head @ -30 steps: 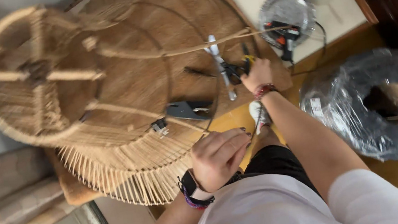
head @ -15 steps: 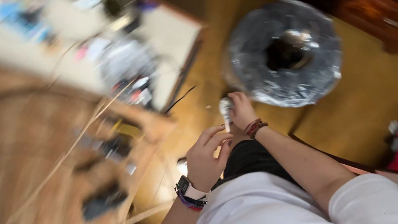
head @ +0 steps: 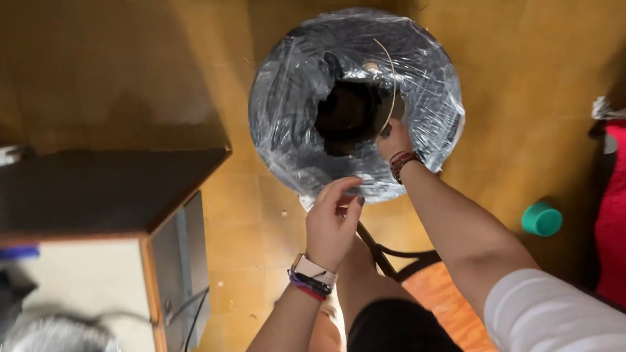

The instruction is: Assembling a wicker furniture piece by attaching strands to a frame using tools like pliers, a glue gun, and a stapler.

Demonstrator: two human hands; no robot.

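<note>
Plastic-wrapped round coil of pale cane (head: 297,114) sits on yellow floor (head: 526,94). Our right hand (head: 394,140) pinches the loose strand (head: 390,79) at the core; left hand (head: 332,221) hovers half-curled, empty. We'd feed it out straight, brace the rim.

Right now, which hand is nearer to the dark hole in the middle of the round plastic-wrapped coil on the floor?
Right. The right hand rests on the wrap at the edge of the dark hole in the round plastic-wrapped coil. The left hand hovers lower, at the coil's near rim.
</note>
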